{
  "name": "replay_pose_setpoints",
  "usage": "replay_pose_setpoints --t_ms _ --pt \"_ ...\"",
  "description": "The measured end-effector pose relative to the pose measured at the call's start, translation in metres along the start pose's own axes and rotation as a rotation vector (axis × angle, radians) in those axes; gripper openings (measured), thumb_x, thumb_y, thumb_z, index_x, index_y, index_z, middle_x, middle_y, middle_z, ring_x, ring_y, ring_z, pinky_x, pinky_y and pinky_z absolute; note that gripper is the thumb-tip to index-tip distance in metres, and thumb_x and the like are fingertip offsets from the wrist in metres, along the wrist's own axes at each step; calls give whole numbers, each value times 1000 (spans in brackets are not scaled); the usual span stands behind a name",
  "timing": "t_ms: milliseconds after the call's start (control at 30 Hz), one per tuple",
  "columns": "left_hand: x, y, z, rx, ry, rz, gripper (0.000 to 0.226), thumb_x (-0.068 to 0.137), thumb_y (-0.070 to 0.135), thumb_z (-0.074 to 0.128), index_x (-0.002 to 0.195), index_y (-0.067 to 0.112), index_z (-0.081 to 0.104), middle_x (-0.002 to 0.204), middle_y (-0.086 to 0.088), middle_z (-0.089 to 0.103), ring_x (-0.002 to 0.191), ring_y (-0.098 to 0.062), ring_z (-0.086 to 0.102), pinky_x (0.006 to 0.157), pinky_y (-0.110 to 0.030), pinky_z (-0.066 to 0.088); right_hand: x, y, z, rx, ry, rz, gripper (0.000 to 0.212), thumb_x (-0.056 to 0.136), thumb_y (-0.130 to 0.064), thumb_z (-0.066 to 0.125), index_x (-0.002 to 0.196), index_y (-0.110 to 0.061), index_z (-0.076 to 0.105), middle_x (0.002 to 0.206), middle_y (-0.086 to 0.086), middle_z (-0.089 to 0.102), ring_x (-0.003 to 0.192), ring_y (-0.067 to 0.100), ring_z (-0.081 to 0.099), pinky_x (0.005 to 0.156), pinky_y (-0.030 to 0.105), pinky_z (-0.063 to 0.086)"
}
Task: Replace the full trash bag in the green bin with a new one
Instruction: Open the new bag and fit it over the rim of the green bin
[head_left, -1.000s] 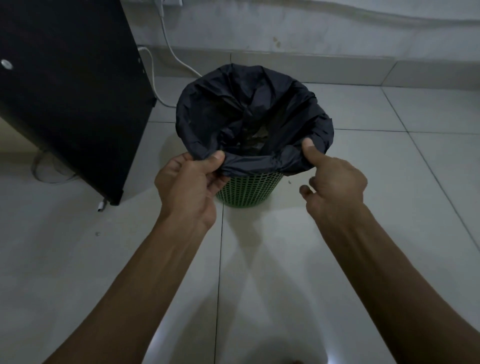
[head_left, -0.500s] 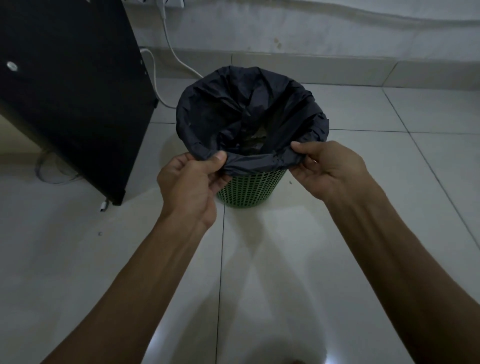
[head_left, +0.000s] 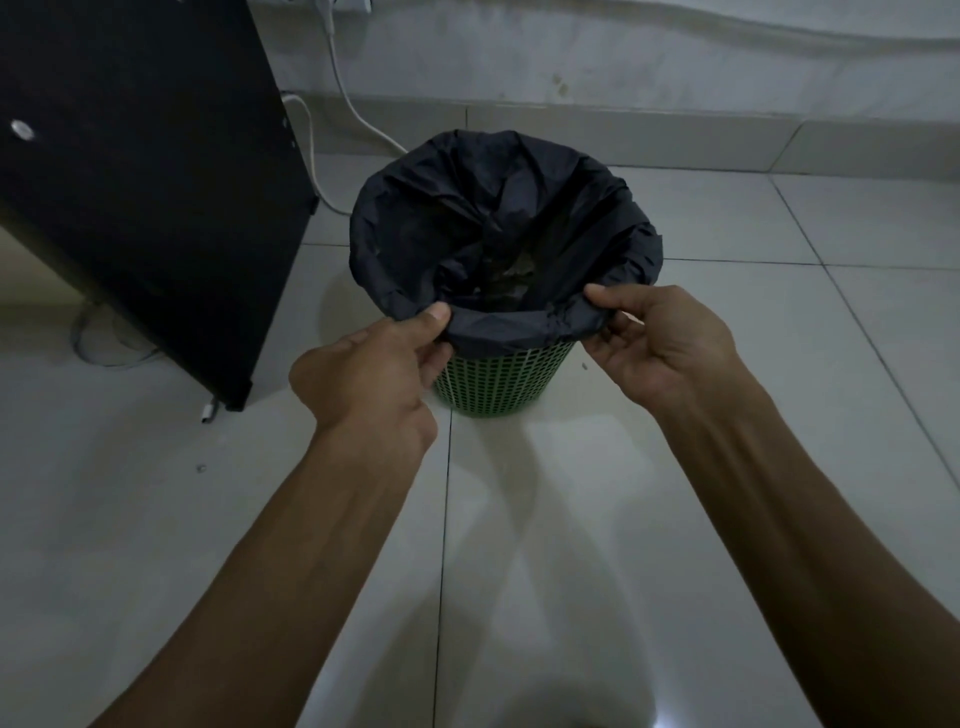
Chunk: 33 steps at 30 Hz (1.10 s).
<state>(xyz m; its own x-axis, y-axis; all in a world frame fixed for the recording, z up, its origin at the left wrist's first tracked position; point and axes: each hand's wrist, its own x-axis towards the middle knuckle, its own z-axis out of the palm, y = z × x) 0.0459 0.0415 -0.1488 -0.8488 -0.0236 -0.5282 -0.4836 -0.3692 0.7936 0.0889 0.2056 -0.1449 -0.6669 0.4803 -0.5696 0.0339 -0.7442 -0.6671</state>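
A: Where's the bag, and who has hold of it?

B: The black, crinkled plastic trash bag (head_left: 498, 218) sits inside the green perforated plastic bin (head_left: 501, 382), its top folded over the rim. The left hand (head_left: 374, 384) pinches the near fold between thumb and curled fingers; the right hand (head_left: 660, 343) pinches the same fold further along, thumb on top, fingers tucked beneath.

A: How will it handle?

B: My guess is thin, soft and a bit slick, so it will stretch or tear before it resists. Some rubbish shows deep in the middle, beyond the two grips; how heavy it is I cannot tell. I'd gather more of the rim before lifting, rather than hauling on two pinches of film.

A: Anything in the way?

B: To the left of the left hand's grip stands a dark wooden cabinet panel (head_left: 140, 182), near the bin but apart from it. A white cable (head_left: 358, 111) trails down the wall beyond the bag's far rim. The bin rests on a pale tiled floor (head_left: 701, 493); being light, it may rise with the bag.
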Motion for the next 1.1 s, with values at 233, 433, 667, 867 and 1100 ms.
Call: replay_pose_setpoints --t_ms 233,433,667,867,1100 --pt "14 14 -1 85 -91 -180 8 86 10 68 82 9 61 74 -1 61 65 -9 58 63 -20 51 1 5 -5 -17 -44 -12 21 80 15 59 91 -2 61 84 15 67 78 25 67 73 36 60" --pt "18 20 -2 65 -155 -281 8 87 -1 60 80 4 59 76 -7 60 72 -15 60 61 -26 57 9 9 -12 -21 -106 -81 20 80 15 56 94 2 62 89 16 70 81 26 69 75 37 60" --pt "15 -17 -13 34 -269 -290 25 79 -13 61 102 -2 63 104 -19 70 89 -24 69 70 -34 61 22 0 -16 -177 -140 -273 23 76 20 51 70 -2 57 81 17 66 82 32 66 89 54 53" --pt "22 -1 -27 279 -147 -105 41 67 16 82 105 9 67 102 -7 71 97 -26 67 85 -43 56 27 -9 -31 -284 -140 -313 24 75 19 50 72 -3 58 85 18 64 82 30 64 93 53 51" --pt "45 33 -21 798 -6 719 37 70 22 81 98 12 58 80 7 58 74 -8 60 59 -23 52 23 -17 -36 -480 -142 -314 23 74 18 50 80 -2 60 96 22 63 91 33 61 95 53 48"
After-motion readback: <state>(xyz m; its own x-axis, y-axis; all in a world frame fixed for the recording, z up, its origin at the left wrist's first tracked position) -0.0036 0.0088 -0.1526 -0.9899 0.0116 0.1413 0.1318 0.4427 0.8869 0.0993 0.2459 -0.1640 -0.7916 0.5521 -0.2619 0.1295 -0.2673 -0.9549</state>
